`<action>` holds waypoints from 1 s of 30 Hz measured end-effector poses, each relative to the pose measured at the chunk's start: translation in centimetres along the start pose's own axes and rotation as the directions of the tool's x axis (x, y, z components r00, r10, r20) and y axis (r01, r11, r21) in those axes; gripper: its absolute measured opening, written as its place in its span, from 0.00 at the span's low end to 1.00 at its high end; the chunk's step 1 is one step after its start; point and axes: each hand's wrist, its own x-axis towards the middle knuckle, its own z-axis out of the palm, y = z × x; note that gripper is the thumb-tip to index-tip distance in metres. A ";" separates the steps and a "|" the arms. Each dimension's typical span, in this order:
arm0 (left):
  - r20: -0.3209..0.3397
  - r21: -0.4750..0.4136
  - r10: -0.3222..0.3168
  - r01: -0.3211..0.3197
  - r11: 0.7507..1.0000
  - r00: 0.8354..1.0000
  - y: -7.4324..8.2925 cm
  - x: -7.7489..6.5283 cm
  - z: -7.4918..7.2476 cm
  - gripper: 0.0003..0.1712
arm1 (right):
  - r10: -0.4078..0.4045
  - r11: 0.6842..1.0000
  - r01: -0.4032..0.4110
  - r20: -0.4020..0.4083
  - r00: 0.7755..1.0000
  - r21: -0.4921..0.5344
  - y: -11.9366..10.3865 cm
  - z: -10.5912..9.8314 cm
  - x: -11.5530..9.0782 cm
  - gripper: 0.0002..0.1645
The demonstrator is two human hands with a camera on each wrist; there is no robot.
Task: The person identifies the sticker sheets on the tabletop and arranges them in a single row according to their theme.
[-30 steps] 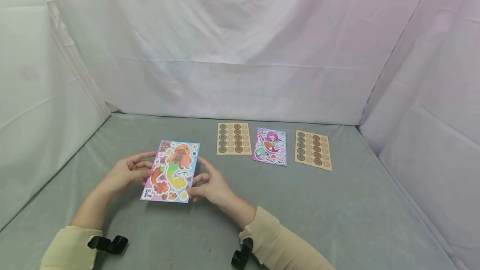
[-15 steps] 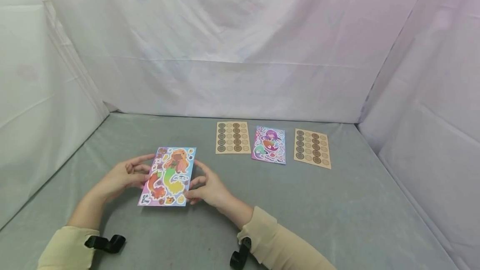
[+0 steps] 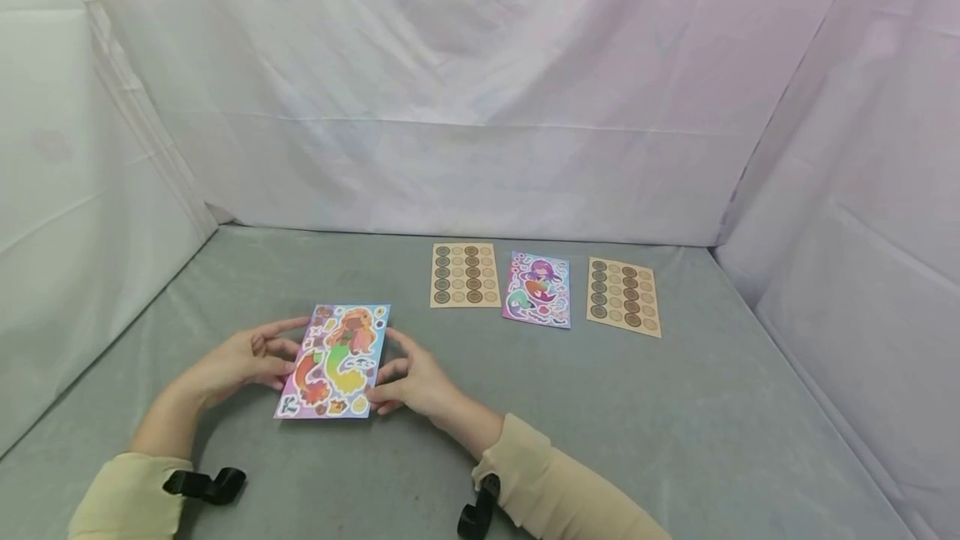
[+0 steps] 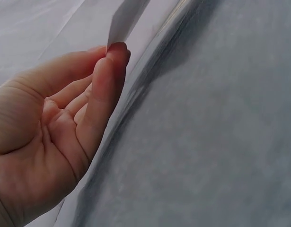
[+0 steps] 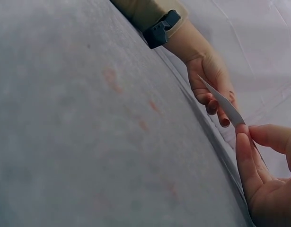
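Observation:
A glossy sticker sheet (image 3: 337,363) with an orange-haired mermaid and small stickers is held a little above the table, between both hands. My left hand (image 3: 238,365) pinches its left edge between thumb and fingers. On the opposite edge, near the lower corner, my right hand (image 3: 416,382) pinches it with the thumb in front. In the left wrist view the left hand (image 4: 65,109) grips the sheet's pale back (image 4: 126,21). Seen edge-on in the right wrist view, the sheet (image 5: 223,101) runs between the right hand (image 5: 268,165) and the left hand (image 5: 211,82).
Toward the back of the grey table (image 3: 570,423) lie a tan sheet of round stickers (image 3: 465,275), a purple-haired mermaid sticker sheet (image 3: 537,290) and a second tan sheet (image 3: 623,297). White curtains (image 3: 480,90) enclose the back and sides.
Both hands have brought the mermaid sticker sheet slightly down and toward the body, with their pinch on its edges kept. The three sheets at the back have stayed put.

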 end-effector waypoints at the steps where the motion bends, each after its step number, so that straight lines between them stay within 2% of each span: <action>1: 0.001 0.003 -0.009 0.009 1.000 1.000 0.0 0.0 0.0 0.48 | 0.002 1.000 -0.002 0.002 1.000 -0.001 0.0 0.0 0.0 0.56; 12: 0.031 0.028 -0.046 0.045 0.999 0.998 0.1 -0.3 -0.1 0.50 | 0.029 0.999 -0.028 0.019 0.999 -0.017 0.4 0.2 0.2 0.56; 19: 0.026 0.058 -0.056 0.055 0.997 0.998 0.1 -0.4 -0.2 0.50 | 0.040 0.994 -0.040 0.001 0.999 -0.097 0.5 0.6 0.2 0.57; 30: 0.039 0.100 -0.072 0.068 0.993 0.997 0.3 -0.5 -0.3 0.49 | 0.060 0.985 -0.062 -0.012 0.998 -0.164 0.5 0.9 0.3 0.55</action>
